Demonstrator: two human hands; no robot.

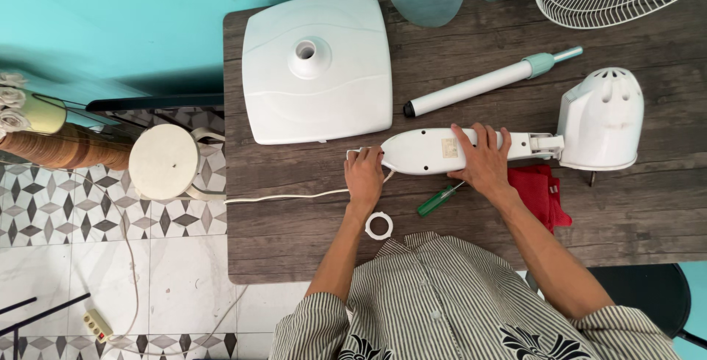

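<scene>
Head view: right hand (482,162) fingers flat, gripping nothing, on fan neck (434,150) lying on bench (294,235). Left hand (364,176) fingers pinch its cord end. Rigid, smooth plastic, probably top-heavy at motor housing (600,119); grip mid-neck.

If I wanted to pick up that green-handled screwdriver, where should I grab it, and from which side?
Probably by the green handle of the screwdriver, coming from the near-left, table-edge side. The handle end lies bare on the table, while the shaft runs up under the right hand.
</scene>
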